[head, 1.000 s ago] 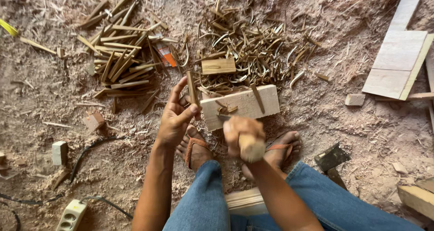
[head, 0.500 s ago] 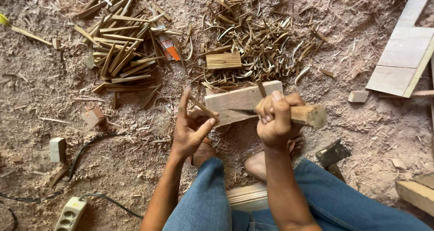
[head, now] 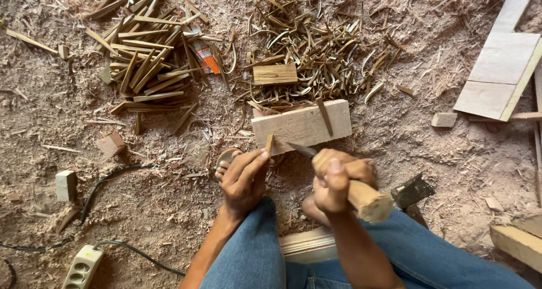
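Observation:
My left hand (head: 244,175) pinches a thin wooden stick (head: 269,143) upright against the front face of a pale wooden block (head: 302,125). My right hand (head: 334,179) grips the thick wooden handle (head: 367,200) of a knife whose dark blade (head: 302,149) points left toward the stick. Another thin stick (head: 324,117) lies across the top of the block. My feet and blue jeans show below both hands.
A heap of split sticks (head: 147,63) lies at the upper left, a pile of curled shavings (head: 322,46) behind the block. Flat boards (head: 502,74) are at the right, a hatchet head (head: 412,192) by my right knee, a power strip (head: 82,266) and cables at the lower left.
My left hand has shifted from resting on the block to holding a stick at its front edge. My right hand swung the knife handle from near my lap to beside the stick.

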